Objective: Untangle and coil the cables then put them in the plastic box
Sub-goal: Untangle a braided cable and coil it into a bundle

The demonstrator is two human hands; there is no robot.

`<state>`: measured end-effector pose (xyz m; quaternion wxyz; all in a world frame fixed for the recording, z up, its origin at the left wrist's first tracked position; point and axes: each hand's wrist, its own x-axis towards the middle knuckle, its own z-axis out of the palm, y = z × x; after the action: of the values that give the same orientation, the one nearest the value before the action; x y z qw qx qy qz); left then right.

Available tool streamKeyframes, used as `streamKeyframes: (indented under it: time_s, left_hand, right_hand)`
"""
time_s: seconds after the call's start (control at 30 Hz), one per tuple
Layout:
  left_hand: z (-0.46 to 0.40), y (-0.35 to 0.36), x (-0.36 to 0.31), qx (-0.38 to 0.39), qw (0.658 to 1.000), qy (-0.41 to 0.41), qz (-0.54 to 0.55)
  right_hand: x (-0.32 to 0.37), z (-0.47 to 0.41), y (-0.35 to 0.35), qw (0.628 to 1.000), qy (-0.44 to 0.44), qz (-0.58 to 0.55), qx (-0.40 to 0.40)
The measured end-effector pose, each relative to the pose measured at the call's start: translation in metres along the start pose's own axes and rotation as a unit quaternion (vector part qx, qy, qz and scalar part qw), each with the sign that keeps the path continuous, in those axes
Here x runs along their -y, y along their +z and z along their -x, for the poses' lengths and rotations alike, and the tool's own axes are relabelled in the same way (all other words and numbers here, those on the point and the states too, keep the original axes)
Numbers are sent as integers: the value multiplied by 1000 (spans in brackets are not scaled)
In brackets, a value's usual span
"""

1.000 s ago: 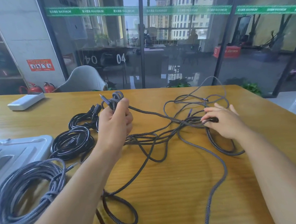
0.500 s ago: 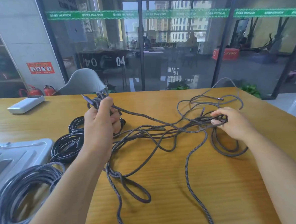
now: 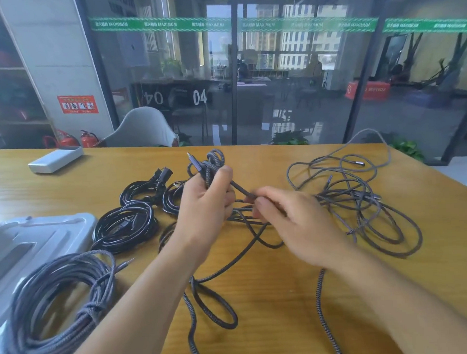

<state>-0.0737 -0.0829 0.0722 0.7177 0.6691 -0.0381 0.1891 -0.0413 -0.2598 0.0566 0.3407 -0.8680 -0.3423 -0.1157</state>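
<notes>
The right hand [image 3: 298,225] has come in from the tangle to pinch the braided cable [image 3: 241,192] just beside the left hand [image 3: 204,203], whose fingers grip the started coil [image 3: 212,161]. Likely another loop follows.

grey braided cable [image 3: 364,196] tangled on table; plastic box [image 3: 39,238] far left

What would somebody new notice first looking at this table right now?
Probably the two hands meeting at the table's centre: the left hand grips a small bundle of braided cable raised off the wood, and the right hand pinches the strand running from it. To the right sprawls a loose grey tangle; at the left edge lies a big coiled grey cable, with black coils behind.
</notes>
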Motion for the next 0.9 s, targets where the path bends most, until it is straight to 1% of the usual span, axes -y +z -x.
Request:
streamKeyframes:
  time_s: [0.07,0.1,0.17,0.3,0.37,0.43,0.53,0.63,0.77,0.83,0.9]
  left_hand:
    - [2,3,-1,0,1000,2,5]
    - [2,4,-1,-3,1000,1,7]
    - [2,5,0,-7,1000,4,11]
    - [1,3,0,-4,1000,9,-1]
    - [0,0,-1,4,1000,4,9]
    - [0,-1,-1,12,1000,-9,26]
    - [2,-2,-3,26,998,-20,60]
    - [4,-1,-6,62,994,-16,83]
    - [6,0,-7,106,985,-38,129]
    - [7,1,-9,131,982,-42,130]
    - [7,-1,-13,150,979,-47,126]
  right_hand:
    - [5,2,15,997,-42,21,-63]
    - [7,2,19,995,-58,14,-78]
    - [9,4,22,994,-81,-12,-72]
    - [12,5,30,994,-79,-64,-28]
    - [15,6,34,994,-77,-81,3]
    - [15,7,37,990,-66,-123,34]
    - [13,7,38,984,-46,-162,58]
    - [1,5,36,978,-14,-176,114]
    - [-9,3,26,960,21,-205,190]
    - [-12,1,24,955,27,-200,217]
    - [-17,-1,21,953,32,-171,247]
